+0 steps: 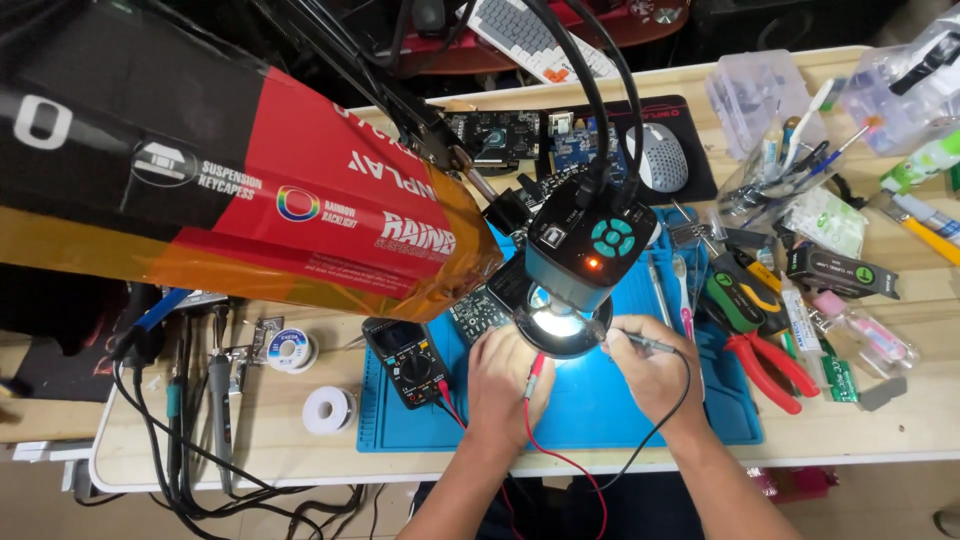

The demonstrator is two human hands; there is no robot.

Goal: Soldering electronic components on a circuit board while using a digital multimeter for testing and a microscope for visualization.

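Head view: I see my left hand (505, 375) with fingers closed on a thin red-tipped test probe (534, 375), and my right hand (655, 370) with fingers pinching a slim black test probe (640, 343). Both meet under the dark lit microscope head (580, 265) over the blue rubber mat (600, 410), beside the black handheld multimeter (408, 360) on the wooden counter (880, 410).

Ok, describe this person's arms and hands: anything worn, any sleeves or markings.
Both forearms are bare: no sleeves reach into view, and there are no gloves. The left hand and the right hand show no rings, and neither wrist shows a watch or band. No markings are visible on the arms. The upper arms lie outside the picture.
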